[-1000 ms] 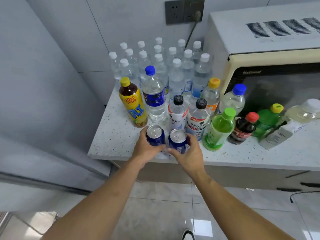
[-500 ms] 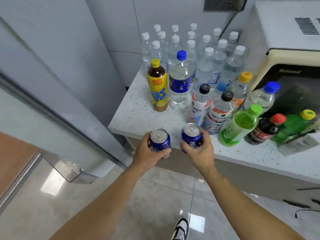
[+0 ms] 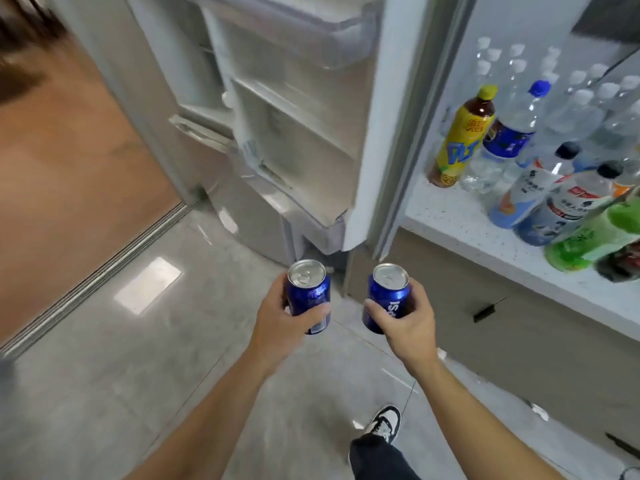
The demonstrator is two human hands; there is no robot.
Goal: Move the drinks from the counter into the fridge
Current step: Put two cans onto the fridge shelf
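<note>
Both blue cans have left the counter (image 3: pixel 450 216) since half a second ago — the left hand (image 3: pixel 280 327) grips the left can (image 3: pixel 307 294), the right hand (image 3: pixel 408 327) grips the right can (image 3: pixel 388 297), held upright at frame centre, below the open fridge door (image 3: pixel 311 133). Bottles (image 3: pixel 512 140) stand at right.

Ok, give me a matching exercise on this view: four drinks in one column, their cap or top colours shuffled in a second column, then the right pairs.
Column 1:
1. tea bottle with yellow label
2. big water bottle with blue label
3. green drink bottle
4. can in the left hand

Column 2:
A. silver top
B. cap out of view
C. yellow cap
D. blue cap

Pairs: 1-C, 2-D, 3-B, 4-A
</note>
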